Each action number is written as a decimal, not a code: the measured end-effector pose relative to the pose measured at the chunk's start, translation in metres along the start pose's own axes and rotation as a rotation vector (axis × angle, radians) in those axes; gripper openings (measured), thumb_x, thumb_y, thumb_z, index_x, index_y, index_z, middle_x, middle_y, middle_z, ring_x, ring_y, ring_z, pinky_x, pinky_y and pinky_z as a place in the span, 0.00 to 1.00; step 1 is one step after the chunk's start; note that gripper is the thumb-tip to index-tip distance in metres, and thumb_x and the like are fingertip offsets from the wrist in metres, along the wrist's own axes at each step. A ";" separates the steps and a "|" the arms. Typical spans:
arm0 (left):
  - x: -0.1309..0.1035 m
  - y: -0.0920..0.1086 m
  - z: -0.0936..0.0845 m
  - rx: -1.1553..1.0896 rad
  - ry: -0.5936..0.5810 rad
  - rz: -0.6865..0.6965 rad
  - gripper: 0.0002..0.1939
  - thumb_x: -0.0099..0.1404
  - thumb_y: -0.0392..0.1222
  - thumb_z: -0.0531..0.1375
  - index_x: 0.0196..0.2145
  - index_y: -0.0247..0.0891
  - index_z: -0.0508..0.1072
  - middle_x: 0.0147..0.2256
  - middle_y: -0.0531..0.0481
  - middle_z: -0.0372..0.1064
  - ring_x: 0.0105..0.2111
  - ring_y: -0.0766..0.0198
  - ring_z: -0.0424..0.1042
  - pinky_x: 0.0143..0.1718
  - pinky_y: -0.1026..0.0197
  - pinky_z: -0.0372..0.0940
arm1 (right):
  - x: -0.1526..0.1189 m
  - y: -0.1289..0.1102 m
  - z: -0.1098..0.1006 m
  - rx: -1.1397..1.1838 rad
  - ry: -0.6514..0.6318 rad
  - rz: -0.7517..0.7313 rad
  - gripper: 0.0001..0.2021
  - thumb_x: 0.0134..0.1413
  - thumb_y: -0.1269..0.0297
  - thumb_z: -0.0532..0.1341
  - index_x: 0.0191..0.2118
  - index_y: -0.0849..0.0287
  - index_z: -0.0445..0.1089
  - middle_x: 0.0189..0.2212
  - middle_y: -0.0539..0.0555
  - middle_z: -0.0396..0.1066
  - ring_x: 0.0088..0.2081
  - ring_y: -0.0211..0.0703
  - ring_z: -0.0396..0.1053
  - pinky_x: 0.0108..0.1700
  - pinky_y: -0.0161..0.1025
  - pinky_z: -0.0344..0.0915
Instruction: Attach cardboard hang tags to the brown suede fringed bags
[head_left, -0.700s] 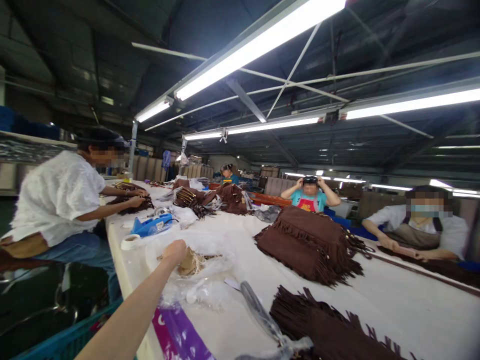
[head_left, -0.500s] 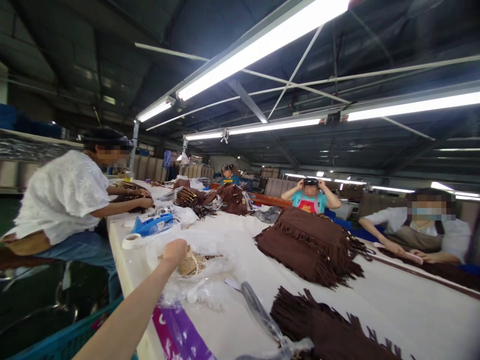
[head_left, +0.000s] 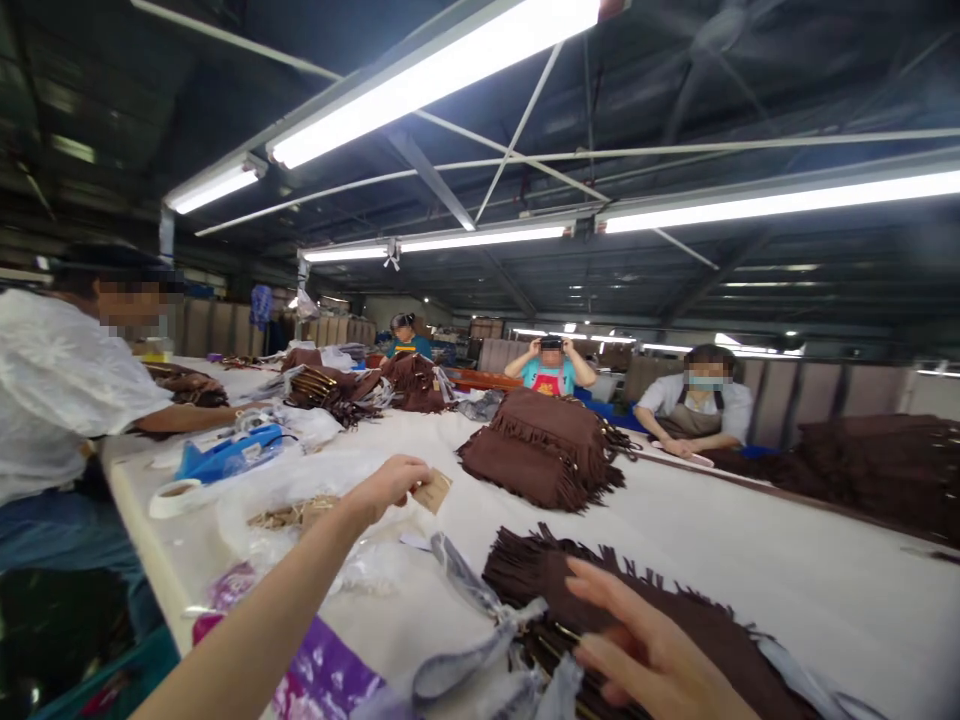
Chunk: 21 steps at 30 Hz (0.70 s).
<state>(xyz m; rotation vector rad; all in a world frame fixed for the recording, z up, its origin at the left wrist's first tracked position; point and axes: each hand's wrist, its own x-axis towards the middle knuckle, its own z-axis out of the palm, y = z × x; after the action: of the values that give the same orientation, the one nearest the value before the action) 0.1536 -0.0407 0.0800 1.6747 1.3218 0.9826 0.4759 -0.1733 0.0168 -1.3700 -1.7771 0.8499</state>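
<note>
My left hand (head_left: 390, 485) pinches a small brown card tag (head_left: 433, 492) above the white table. Below its wrist lies a clear plastic bag (head_left: 352, 565) with several brown tags and pale strings (head_left: 281, 515) in it. My right hand (head_left: 652, 650) hangs with fingers apart over a dark brown fringed bag (head_left: 739, 640) close to me; whether it touches the bag I cannot tell. Grey wrapped straps (head_left: 457, 670) lie beside that fringed bag.
A stack of brown fringed bags (head_left: 536, 450) sits mid-table. To the left are a white tape roll (head_left: 174, 498), a blue tool (head_left: 229, 455) and a purple plastic packet (head_left: 322, 665). Co-workers sit around the table, one in white (head_left: 60, 390) at the left.
My left hand has risen from the plastic bag and moved right, now with a tag in its fingers. My right hand has come into view. The camera has turned rightward.
</note>
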 end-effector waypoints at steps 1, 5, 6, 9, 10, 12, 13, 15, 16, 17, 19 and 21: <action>-0.004 0.005 0.012 -0.025 -0.048 0.011 0.11 0.46 0.47 0.58 0.22 0.36 0.69 0.20 0.57 0.57 0.23 0.67 0.56 0.22 0.65 0.48 | 0.010 -0.010 0.011 0.130 0.004 0.011 0.39 0.49 0.55 0.62 0.66 0.53 0.51 0.63 0.60 0.57 0.31 0.41 0.70 0.31 0.40 0.74; -0.020 0.018 0.059 -0.105 -0.222 0.028 0.12 0.44 0.46 0.58 0.25 0.35 0.73 0.21 0.56 0.60 0.23 0.67 0.56 0.23 0.65 0.47 | 0.038 -0.046 0.045 0.351 0.044 -0.012 0.51 0.40 0.62 0.65 0.69 0.49 0.39 0.66 0.63 0.48 0.29 0.35 0.69 0.28 0.36 0.71; -0.024 0.019 0.070 -0.123 -0.261 0.026 0.13 0.44 0.46 0.58 0.25 0.35 0.74 0.21 0.56 0.60 0.23 0.67 0.56 0.23 0.65 0.47 | 0.042 -0.050 0.049 0.366 0.035 -0.025 0.50 0.40 0.63 0.65 0.69 0.50 0.40 0.64 0.63 0.52 0.29 0.37 0.70 0.27 0.36 0.71; -0.029 0.022 0.096 -0.187 -0.370 0.026 0.14 0.44 0.47 0.59 0.26 0.33 0.74 0.20 0.55 0.63 0.22 0.68 0.58 0.23 0.64 0.48 | 0.052 -0.050 0.053 0.407 0.017 -0.069 0.39 0.42 0.60 0.64 0.63 0.57 0.56 0.49 0.59 0.70 0.32 0.44 0.72 0.25 0.36 0.70; -0.030 0.021 0.103 -0.211 -0.392 0.024 0.14 0.45 0.47 0.60 0.26 0.33 0.74 0.20 0.55 0.63 0.22 0.68 0.58 0.23 0.64 0.48 | 0.054 -0.047 0.052 0.422 0.034 -0.081 0.33 0.43 0.58 0.64 0.58 0.59 0.62 0.43 0.57 0.72 0.34 0.47 0.73 0.26 0.37 0.71; -0.030 0.020 0.112 -0.261 -0.406 0.012 0.16 0.47 0.50 0.61 0.28 0.33 0.73 0.21 0.55 0.63 0.21 0.69 0.59 0.22 0.65 0.47 | 0.056 -0.037 0.048 0.454 0.074 -0.085 0.24 0.44 0.55 0.65 0.49 0.60 0.69 0.37 0.54 0.73 0.36 0.49 0.73 0.28 0.38 0.73; -0.029 0.018 0.116 -0.288 -0.403 0.003 0.17 0.49 0.52 0.62 0.29 0.34 0.73 0.22 0.56 0.63 0.21 0.70 0.59 0.21 0.66 0.46 | 0.056 -0.032 0.045 0.473 0.093 -0.075 0.23 0.45 0.54 0.66 0.46 0.60 0.71 0.36 0.54 0.73 0.37 0.50 0.73 0.30 0.40 0.74; -0.030 0.013 0.124 -0.345 -0.405 -0.023 0.22 0.52 0.59 0.59 0.31 0.36 0.71 0.22 0.56 0.62 0.20 0.71 0.58 0.20 0.67 0.44 | 0.054 -0.022 0.039 0.525 0.117 -0.030 0.23 0.44 0.51 0.67 0.45 0.60 0.72 0.34 0.53 0.74 0.36 0.49 0.73 0.32 0.41 0.74; -0.030 0.010 0.128 -0.364 -0.419 -0.040 0.25 0.53 0.63 0.57 0.31 0.36 0.70 0.23 0.56 0.63 0.20 0.71 0.58 0.19 0.67 0.42 | 0.053 -0.017 0.036 0.553 0.130 -0.005 0.24 0.43 0.50 0.68 0.44 0.60 0.72 0.34 0.53 0.74 0.36 0.48 0.73 0.33 0.41 0.74; -0.032 0.006 0.134 -0.384 -0.453 -0.067 0.27 0.53 0.66 0.55 0.32 0.36 0.69 0.23 0.55 0.64 0.19 0.71 0.58 0.18 0.67 0.41 | 0.051 -0.013 0.032 0.583 0.146 0.016 0.25 0.42 0.49 0.69 0.44 0.60 0.72 0.33 0.53 0.74 0.35 0.48 0.73 0.33 0.41 0.74; -0.037 -0.003 0.145 -0.447 -0.584 -0.152 0.31 0.52 0.69 0.54 0.34 0.36 0.70 0.27 0.51 0.69 0.18 0.72 0.60 0.17 0.67 0.38 | 0.046 -0.006 0.027 0.643 0.172 0.033 0.26 0.41 0.49 0.71 0.44 0.60 0.72 0.32 0.52 0.74 0.34 0.46 0.73 0.33 0.40 0.73; -0.042 -0.014 0.157 -0.540 -0.721 -0.235 0.31 0.51 0.68 0.58 0.38 0.37 0.71 0.31 0.48 0.72 0.17 0.72 0.62 0.16 0.68 0.37 | 0.041 0.001 0.022 0.686 0.185 0.026 0.26 0.41 0.49 0.72 0.45 0.59 0.73 0.32 0.52 0.75 0.33 0.45 0.73 0.32 0.39 0.73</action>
<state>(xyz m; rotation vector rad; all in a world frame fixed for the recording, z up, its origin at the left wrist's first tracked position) 0.2842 -0.0967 -0.0004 1.2340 0.6656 0.4552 0.4504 -0.1343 0.0105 -0.9735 -1.1623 1.1642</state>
